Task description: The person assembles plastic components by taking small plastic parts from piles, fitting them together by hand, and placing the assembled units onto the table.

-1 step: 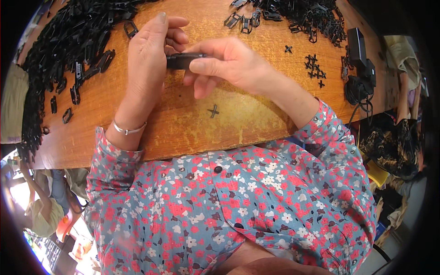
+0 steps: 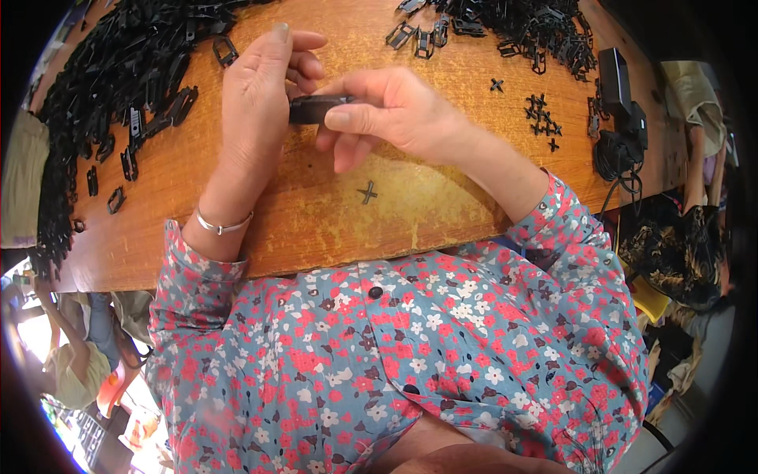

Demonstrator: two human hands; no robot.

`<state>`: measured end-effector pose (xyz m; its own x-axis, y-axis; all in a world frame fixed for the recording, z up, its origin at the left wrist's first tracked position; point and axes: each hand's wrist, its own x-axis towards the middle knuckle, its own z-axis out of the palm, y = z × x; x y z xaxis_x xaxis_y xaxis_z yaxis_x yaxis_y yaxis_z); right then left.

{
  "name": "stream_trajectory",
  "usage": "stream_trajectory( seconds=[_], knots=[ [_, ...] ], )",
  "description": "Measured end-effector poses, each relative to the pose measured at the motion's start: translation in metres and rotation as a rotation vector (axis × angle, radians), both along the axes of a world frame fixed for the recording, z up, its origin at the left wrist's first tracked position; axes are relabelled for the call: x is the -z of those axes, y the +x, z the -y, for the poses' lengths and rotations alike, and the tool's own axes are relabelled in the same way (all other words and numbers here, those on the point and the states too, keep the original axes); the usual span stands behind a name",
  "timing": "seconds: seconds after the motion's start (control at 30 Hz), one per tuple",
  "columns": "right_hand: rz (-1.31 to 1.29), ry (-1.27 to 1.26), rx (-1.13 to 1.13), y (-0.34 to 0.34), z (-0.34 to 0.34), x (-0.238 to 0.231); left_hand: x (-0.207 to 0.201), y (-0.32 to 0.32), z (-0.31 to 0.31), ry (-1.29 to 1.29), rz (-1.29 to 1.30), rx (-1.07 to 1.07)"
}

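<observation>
I see both hands pinching one black plastic clip (image 2: 316,108) above the worktop (image 2: 316,213): left hand (image 2: 257,95) at its left end, right hand (image 2: 395,114) at its right. If the pinch slackens, I reckon it drops among the loose pieces (image 2: 118,79).

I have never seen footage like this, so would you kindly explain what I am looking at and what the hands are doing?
This is a view from a wide fisheye camera on a person's head, looking down, so straight edges bend. No machine is here, only two bare hands. The left hand and the right hand together hold a small black plastic piece above a wooden table. A large heap of black plastic parts lies to the left, another heap at the top right. Small black crosses lie to the right, and a single cross lies near the table edge.
</observation>
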<state>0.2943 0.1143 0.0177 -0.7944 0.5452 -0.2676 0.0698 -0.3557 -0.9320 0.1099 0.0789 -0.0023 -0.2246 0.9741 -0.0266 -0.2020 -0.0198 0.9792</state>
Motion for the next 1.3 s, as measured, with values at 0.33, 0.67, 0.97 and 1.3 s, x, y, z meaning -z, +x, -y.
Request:
stream_trajectory(
  seconds=[0.33, 0.67, 0.97, 1.3],
  knots=[
    [0.081, 0.134, -0.029, 0.003, -0.006, -0.001, 0.002, 0.008, 0.003, 0.141, -0.278, 0.013],
    [0.306, 1.250, 0.167, 0.011, -0.015, 0.000, 0.012, -0.015, -0.014, -0.012, -0.474, 0.169],
    [-1.053, 0.125, -0.285, 0.004, 0.054, -0.136, -0.016, -0.005, -0.011, 0.023, -0.841, 0.319],
    [-1.043, 0.314, -0.365, 0.023, 0.057, -0.133, 0.003, -0.017, 0.000, 0.044, -0.830, 0.266]
  ],
)
